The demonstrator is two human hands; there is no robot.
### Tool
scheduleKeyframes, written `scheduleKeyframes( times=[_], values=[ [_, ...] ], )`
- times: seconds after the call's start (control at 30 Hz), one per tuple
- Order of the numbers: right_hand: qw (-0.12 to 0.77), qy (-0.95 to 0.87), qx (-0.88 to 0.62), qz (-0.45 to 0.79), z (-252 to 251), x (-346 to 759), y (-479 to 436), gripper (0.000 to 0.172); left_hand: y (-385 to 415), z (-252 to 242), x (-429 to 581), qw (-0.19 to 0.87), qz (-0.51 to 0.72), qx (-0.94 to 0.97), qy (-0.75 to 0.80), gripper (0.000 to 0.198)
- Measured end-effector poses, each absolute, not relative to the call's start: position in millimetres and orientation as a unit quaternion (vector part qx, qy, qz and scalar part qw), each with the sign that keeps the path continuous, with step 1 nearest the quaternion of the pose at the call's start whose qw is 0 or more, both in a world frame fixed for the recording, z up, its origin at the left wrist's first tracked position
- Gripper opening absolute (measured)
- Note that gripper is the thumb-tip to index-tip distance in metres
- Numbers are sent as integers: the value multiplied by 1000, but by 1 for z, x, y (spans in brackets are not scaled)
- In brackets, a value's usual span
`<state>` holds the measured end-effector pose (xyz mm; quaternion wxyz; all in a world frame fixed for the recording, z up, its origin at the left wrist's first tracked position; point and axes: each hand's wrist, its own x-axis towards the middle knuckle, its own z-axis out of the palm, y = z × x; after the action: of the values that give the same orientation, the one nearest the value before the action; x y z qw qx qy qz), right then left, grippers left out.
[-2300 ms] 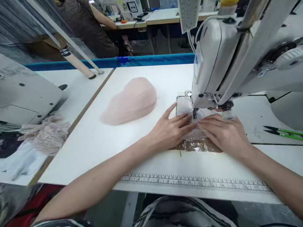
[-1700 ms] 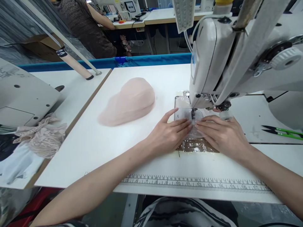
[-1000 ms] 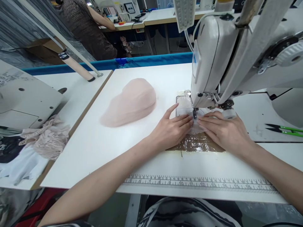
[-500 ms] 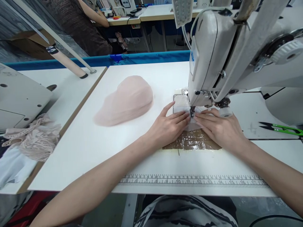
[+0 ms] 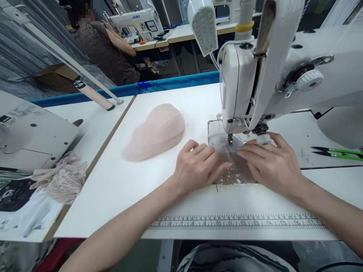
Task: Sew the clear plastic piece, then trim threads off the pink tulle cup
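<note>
My left hand [image 5: 198, 166] rests on the white table in front of the needle [image 5: 229, 139]. Its fingers are bent, and their tips press on a small sheer fabric piece [image 5: 236, 170]. My right hand [image 5: 272, 164] lies on the same piece from the right, with its fingers stretched flat towards the presser foot. The piece lies over a shiny brown taped patch, just in front of the needle plate. The white sewing machine [image 5: 249, 75] stands over both hands.
A pale pink fabric heap [image 5: 159, 130] lies left of the machine. Green thread snips [image 5: 337, 153] are at the right. Lace and cloth [image 5: 62, 179] sit on the left table beside another machine [image 5: 31, 132]. A printed ruler [image 5: 238, 223] runs along the front edge. A person [image 5: 104, 49] works behind.
Both hands have drawn back from the needle towards me, and the left fingers have curled. The camera has tilted up a little.
</note>
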<state>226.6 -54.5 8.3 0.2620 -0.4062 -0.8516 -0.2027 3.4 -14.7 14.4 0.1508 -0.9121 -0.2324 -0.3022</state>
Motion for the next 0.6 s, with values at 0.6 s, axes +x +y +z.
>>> scheduleKeyframes(
  times=[0.6],
  values=[
    [183,-854,-473,-115,-3,226,-54,27,-3,3,9,21,-197,-954,-225,34]
  ],
)
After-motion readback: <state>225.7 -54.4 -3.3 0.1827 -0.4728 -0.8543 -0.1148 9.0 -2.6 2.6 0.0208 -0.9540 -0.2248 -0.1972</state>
